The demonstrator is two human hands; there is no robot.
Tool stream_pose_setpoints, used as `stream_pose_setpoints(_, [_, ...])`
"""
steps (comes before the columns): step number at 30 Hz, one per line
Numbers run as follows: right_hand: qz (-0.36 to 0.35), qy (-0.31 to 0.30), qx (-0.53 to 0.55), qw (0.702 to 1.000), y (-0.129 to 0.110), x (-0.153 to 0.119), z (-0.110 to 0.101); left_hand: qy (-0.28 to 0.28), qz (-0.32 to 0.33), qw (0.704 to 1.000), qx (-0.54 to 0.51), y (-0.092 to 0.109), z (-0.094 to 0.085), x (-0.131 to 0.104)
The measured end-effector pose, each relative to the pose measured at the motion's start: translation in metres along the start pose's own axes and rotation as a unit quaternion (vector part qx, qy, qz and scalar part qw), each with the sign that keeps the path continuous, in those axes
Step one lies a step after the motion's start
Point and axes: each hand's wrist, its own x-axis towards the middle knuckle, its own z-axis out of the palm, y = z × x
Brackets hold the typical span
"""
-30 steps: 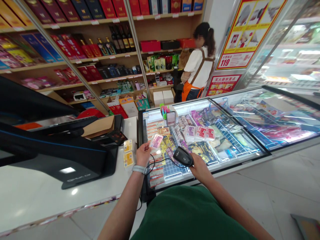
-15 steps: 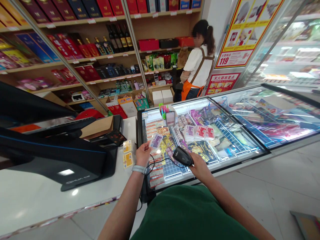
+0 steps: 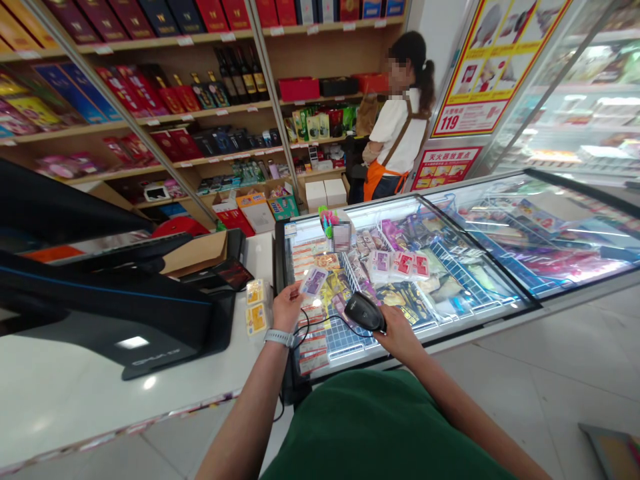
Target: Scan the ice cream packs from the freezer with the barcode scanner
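Observation:
My left hand (image 3: 287, 309) pinches the edge of a small clear pack with a purple label (image 3: 314, 281), tilted above the freezer's glass. In my right hand (image 3: 399, 333) is a black barcode scanner (image 3: 365, 312), its head pointing left towards that pack. A thin black cable (image 3: 327, 321) loops from the scanner past my left wrist. On the glass beyond the scanner lie another purple-labelled pack (image 3: 381, 261) and red-labelled packs (image 3: 411, 264). Yellow-labelled packs (image 3: 257, 319) are stacked on the white counter, just left of my left hand.
A black checkout terminal (image 3: 165, 327) stands on the white counter (image 3: 75, 400) at left. The chest freezer (image 3: 500, 319) stretches to the right. A person in an orange apron (image 3: 400, 143) stands behind it, near shelves of bottles and boxes (image 3: 200, 100).
The scanner has shifted very slightly to the left in my right hand. My left hand keeps hold of the purple-labelled pack, almost unmoved.

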Motion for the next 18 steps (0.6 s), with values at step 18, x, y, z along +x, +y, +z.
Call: stream_pose_setpoints(18, [-0.017,-0.016,0.032,0.999,-0.0021,0.0045,-0.0082,0.0,-0.011,1.0,-0.013,0.0021,0.0039,-0.0039])
